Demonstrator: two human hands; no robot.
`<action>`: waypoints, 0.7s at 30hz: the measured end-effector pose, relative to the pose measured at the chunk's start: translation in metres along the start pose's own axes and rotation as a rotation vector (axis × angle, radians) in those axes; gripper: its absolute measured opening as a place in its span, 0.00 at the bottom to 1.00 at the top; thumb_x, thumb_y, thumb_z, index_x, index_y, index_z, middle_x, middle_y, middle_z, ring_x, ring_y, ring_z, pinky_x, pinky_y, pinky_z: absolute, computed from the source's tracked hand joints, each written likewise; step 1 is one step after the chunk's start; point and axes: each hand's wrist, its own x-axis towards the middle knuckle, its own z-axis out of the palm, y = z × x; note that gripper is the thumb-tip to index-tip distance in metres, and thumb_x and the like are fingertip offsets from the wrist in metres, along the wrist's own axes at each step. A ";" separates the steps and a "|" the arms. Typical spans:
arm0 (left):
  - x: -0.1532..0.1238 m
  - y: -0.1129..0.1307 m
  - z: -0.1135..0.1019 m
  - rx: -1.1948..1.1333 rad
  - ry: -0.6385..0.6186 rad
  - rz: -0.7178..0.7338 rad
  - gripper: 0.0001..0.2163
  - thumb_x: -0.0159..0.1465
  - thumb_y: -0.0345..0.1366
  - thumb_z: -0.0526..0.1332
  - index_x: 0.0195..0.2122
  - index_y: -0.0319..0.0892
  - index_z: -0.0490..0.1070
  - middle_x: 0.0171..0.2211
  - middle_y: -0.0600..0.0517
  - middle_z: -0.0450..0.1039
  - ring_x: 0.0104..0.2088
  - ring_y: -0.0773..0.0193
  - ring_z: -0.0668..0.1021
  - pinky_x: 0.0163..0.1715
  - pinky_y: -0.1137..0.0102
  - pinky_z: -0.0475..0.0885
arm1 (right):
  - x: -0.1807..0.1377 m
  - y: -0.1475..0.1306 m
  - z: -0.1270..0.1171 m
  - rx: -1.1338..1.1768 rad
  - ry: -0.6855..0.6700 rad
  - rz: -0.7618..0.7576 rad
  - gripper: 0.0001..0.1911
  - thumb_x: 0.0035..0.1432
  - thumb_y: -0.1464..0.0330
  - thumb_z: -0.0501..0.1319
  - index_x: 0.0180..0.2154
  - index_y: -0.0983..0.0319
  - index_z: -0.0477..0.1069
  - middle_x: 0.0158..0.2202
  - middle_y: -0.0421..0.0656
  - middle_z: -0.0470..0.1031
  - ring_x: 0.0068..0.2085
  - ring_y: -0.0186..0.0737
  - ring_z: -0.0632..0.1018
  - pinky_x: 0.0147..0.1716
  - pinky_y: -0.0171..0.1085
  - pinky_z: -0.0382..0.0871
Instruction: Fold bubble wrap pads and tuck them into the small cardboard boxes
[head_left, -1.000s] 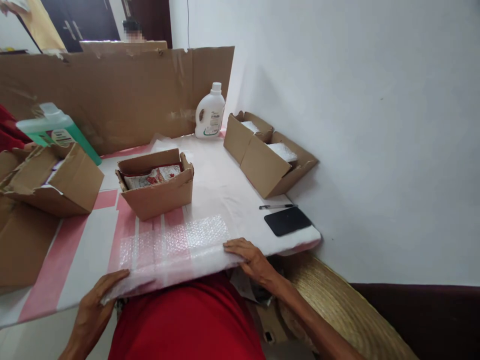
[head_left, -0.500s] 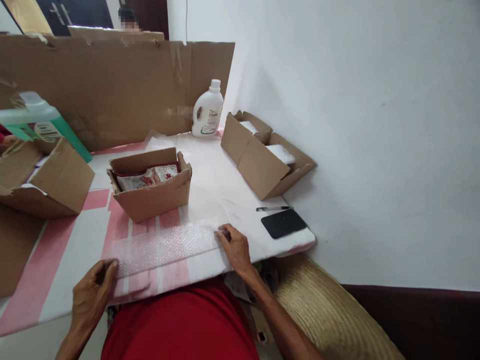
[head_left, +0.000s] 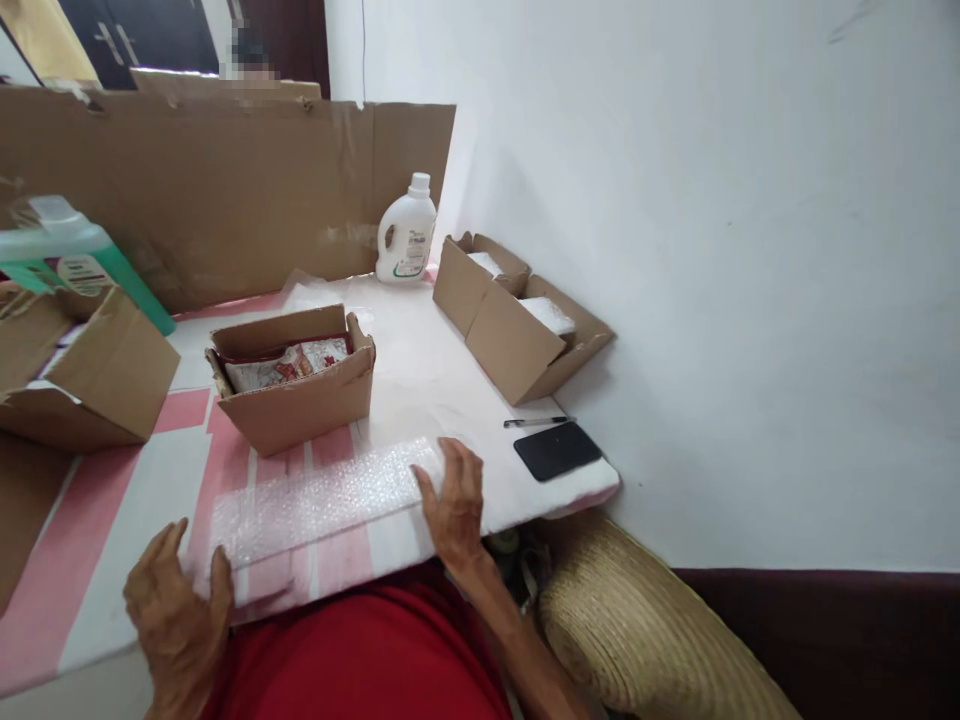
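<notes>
A flat strip of bubble wrap (head_left: 322, 505) lies on the table near its front edge, slanting up to the right. My left hand (head_left: 176, 610) is at its left end, thumb and fingers spread apart. At the other end my right hand (head_left: 454, 500) is also open, with thumb and fingers apart around the strip's corner. Whether the fingertips touch the wrap I cannot tell. Just behind the strip stands an open cardboard box (head_left: 300, 415) that holds printed red and white packets (head_left: 289, 365).
On the right are cardboard boxes (head_left: 502, 340) with white contents, a pen (head_left: 536, 422) and a black phone (head_left: 556, 450). A white bottle (head_left: 407, 235) stands behind. Leftward are another box (head_left: 124, 370) and a green jug (head_left: 127, 275). A cardboard panel (head_left: 225, 200) closes off the back.
Both hands have loosened their pinch on the ends of the bubble wrap, and their fingers have spread. The whole view has shifted slightly.
</notes>
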 end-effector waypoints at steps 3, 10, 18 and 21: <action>-0.020 0.014 0.020 -0.035 -0.076 0.360 0.26 0.69 0.39 0.51 0.68 0.42 0.57 0.63 0.39 0.66 0.65 0.48 0.67 0.65 0.52 0.60 | -0.022 -0.049 0.008 0.098 -0.268 -0.356 0.34 0.70 0.52 0.53 0.67 0.66 0.57 0.63 0.57 0.68 0.65 0.55 0.66 0.66 0.51 0.58; -0.043 0.004 0.055 -0.028 -0.227 0.732 0.35 0.66 0.32 0.51 0.74 0.48 0.40 0.72 0.44 0.52 0.74 0.49 0.48 0.70 0.49 0.46 | -0.047 -0.088 0.029 0.158 -0.631 -0.648 0.44 0.70 0.48 0.51 0.71 0.73 0.42 0.72 0.56 0.52 0.74 0.47 0.49 0.72 0.48 0.44; -0.036 0.018 0.040 0.042 -0.251 0.609 0.32 0.71 0.41 0.50 0.74 0.44 0.42 0.70 0.39 0.58 0.73 0.48 0.52 0.67 0.46 0.53 | -0.032 -0.020 0.025 -0.022 -0.593 -0.502 0.43 0.66 0.46 0.57 0.71 0.64 0.49 0.74 0.55 0.47 0.74 0.52 0.47 0.71 0.55 0.46; -0.037 0.014 0.037 0.041 -0.265 0.568 0.32 0.71 0.44 0.49 0.74 0.45 0.42 0.70 0.39 0.56 0.73 0.47 0.53 0.67 0.46 0.53 | -0.022 0.013 0.015 -0.135 -0.546 -0.365 0.45 0.65 0.46 0.57 0.72 0.63 0.49 0.74 0.55 0.45 0.74 0.53 0.48 0.70 0.56 0.46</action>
